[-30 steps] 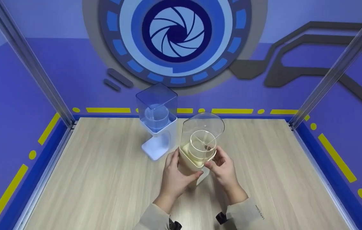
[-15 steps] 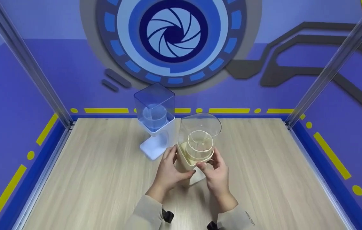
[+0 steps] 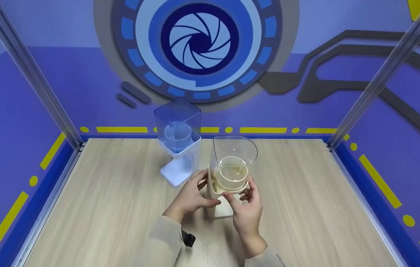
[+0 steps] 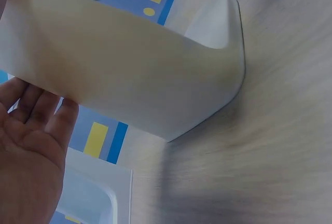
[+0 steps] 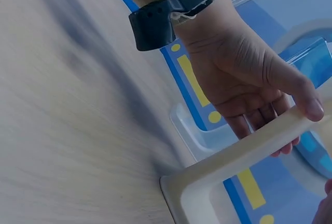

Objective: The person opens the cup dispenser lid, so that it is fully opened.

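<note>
Between both hands stands a cream-coloured dispenser (image 3: 213,185) with a clear upper bin (image 3: 234,146) and a round clear cup-like part (image 3: 233,172) inside it. My left hand (image 3: 189,196) grips its left side, thumb toward the front. My right hand (image 3: 248,213) holds the right side, its thumb on the front rim. Below them, the flat foot (image 3: 224,207) points toward me. Seen from the left wrist, the smooth body (image 4: 119,68) leans across the view and its foot meets the tabletop. The right wrist view shows the right thumb and fingers around the body's edge (image 5: 244,154).
Just behind and left stands a similar dispenser (image 3: 190,150) in pale blue, with a bluish transparent square bin (image 3: 177,113). The wood-grain table (image 3: 113,207) is bounded by blue-purple panels (image 3: 13,122) and metal posts (image 3: 39,74).
The cream dispenser has turned between the hands, so its foot now points more directly toward me. Both hands shift slightly with it. The head view drifts a little; the blue dispenser stays standing.
</note>
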`<state>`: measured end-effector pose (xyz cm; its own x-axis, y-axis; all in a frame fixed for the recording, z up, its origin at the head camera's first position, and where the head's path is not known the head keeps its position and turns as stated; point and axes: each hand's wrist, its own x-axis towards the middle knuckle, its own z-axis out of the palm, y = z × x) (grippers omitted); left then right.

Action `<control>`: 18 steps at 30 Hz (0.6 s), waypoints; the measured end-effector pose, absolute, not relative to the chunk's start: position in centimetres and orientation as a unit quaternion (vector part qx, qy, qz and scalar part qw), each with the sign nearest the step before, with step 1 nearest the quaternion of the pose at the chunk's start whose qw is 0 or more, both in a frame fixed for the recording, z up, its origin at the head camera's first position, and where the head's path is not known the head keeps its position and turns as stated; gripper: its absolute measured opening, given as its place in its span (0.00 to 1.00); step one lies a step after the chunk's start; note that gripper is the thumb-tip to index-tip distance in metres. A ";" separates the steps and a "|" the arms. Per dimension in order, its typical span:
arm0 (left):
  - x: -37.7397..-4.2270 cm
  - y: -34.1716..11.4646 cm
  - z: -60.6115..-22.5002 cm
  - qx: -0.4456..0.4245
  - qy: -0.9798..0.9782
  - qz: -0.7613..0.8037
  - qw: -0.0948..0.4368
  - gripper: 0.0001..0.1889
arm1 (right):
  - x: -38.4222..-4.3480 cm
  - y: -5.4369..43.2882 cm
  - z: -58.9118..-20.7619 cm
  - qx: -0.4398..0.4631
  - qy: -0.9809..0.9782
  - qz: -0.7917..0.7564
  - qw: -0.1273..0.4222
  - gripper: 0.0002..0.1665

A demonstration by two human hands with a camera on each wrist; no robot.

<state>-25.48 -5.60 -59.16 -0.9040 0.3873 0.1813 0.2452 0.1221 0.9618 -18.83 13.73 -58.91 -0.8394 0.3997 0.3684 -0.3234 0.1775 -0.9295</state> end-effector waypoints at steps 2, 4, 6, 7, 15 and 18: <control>-25.5 -5.7 -59.1 0.216 0.752 0.620 0.057 0.58 | -19.1 14.1 -58.9 -0.017 -0.721 0.634 0.279 0.55; -25.5 -5.9 -59.1 0.218 0.760 0.610 0.059 0.59 | -19.5 14.7 -59.0 -0.001 -0.724 0.636 0.269 0.52; -25.4 -6.0 -59.1 0.218 0.764 0.604 0.065 0.60 | -19.9 15.4 -59.0 0.015 -0.718 0.648 0.254 0.48; -25.3 -6.0 -59.0 0.217 0.765 0.603 0.068 0.60 | -20.2 15.8 -58.9 0.024 -0.711 0.658 0.247 0.46; -25.6 -6.1 -58.7 0.228 0.768 0.593 0.080 0.61 | -24.1 18.2 -55.2 0.213 -0.619 0.728 0.205 0.57; -25.9 -6.1 -58.4 0.236 0.764 0.593 0.092 0.60 | -25.7 18.5 -52.8 0.285 -0.596 0.730 0.177 0.62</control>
<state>-25.91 -6.14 -58.42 -0.8716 0.4698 0.1400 0.2525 0.1857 0.9496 -25.72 18.55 -52.75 -0.7752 -0.0809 0.6266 -0.5975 -0.2281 -0.7687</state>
